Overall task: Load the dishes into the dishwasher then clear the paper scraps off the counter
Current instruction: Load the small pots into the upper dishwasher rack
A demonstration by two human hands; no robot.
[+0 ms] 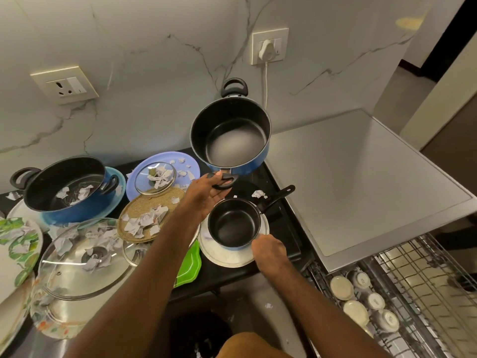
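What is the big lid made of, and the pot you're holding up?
The big lid looks like clear glass with a metal rim: you can see paper scraps through it and it glints. The lifted pot, held by the left hand, seems to be metal, glossy blue outside with a dark, probably non-stick, lining; its handles look like black plastic.

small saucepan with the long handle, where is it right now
In the head view the small saucepan sits centre-right on a white plate, below the lifted blue pot, with the right hand at its near rim.
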